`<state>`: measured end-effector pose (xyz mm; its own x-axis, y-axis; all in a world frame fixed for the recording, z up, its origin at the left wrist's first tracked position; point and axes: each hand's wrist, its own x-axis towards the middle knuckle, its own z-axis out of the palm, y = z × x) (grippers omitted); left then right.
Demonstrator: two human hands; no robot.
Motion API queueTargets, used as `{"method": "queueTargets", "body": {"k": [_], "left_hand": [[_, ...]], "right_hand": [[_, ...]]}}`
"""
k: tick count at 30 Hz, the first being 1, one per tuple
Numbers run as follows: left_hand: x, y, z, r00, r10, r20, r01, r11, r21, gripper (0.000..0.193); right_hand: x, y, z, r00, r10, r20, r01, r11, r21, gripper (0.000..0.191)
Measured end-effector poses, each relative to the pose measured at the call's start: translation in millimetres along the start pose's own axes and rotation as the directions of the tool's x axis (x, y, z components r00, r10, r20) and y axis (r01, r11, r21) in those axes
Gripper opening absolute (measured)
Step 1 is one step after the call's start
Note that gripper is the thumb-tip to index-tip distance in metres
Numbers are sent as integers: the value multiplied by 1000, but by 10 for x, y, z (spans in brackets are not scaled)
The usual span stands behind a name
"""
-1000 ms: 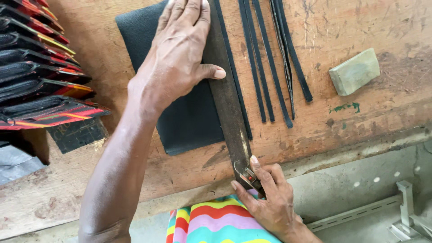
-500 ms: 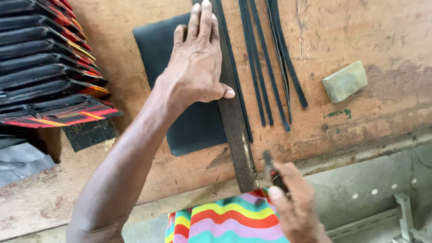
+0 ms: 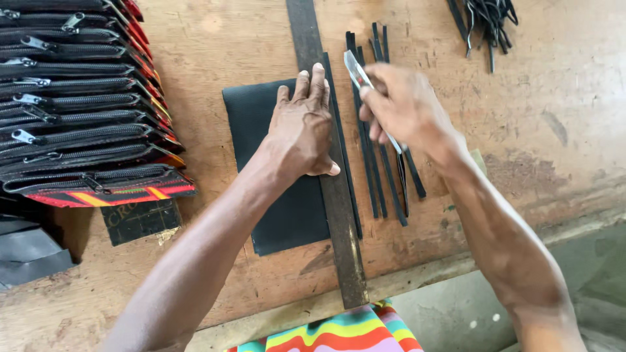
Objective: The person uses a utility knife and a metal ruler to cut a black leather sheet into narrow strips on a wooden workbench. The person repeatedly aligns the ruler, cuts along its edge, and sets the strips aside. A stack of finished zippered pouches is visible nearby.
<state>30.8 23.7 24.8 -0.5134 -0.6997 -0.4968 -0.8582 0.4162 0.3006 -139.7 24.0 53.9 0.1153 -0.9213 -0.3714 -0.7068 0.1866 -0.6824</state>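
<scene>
My left hand (image 3: pixel 302 127) lies flat, fingers together, pressing a long metal ruler (image 3: pixel 336 215) onto a black sheet of material (image 3: pixel 274 202) on the wooden table. A thin black strip (image 3: pixel 345 176) lies along the ruler's right edge, freshly separated from the sheet. My right hand (image 3: pixel 404 104) is raised beside the ruler's far part and grips a utility knife (image 3: pixel 357 70), blade pointing away from me. Several cut black strips (image 3: pixel 378 182) lie just right of the ruler, partly under my right hand.
A stack of black zippered pouches (image 3: pixel 78 104) with red and patterned edges fills the left side. More black strips (image 3: pixel 486 16) lie bundled at the top right. A dark small board (image 3: pixel 140 218) sits below the pouches. Striped colourful cloth (image 3: pixel 332 332) shows at the table's front edge.
My right hand has carried the knife from the ruler's near end up to its far part. The view has shifted; my left hand stays pressing the ruler.
</scene>
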Motion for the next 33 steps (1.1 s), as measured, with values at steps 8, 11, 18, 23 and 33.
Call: {"method": "queueTargets", "body": {"k": [8,11,18,23,33], "left_hand": [[-50,-114,-61,994,1,108,0,1000,-6,87],[-30,-135,-46,999,14,45,-16,999,42,88],[-15,-196,5,999,29,23,-30,998,60,86],[31,-200,38,999,28,34,-29,999,34,82],[170,-156,171,1000,9,7,-9,997,71,94]], "right_hand": [[501,-292,113,997,-71,28,75,986,-147,25],[521,-367,136,993,-107,58,116,978,-176,27],[585,-499,184,990,-123,67,130,986,-107,21],[546,-509,154,983,34,179,20,956,-292,27],[-149,-372,287,919,315,238,-230,917,-326,43]]}}
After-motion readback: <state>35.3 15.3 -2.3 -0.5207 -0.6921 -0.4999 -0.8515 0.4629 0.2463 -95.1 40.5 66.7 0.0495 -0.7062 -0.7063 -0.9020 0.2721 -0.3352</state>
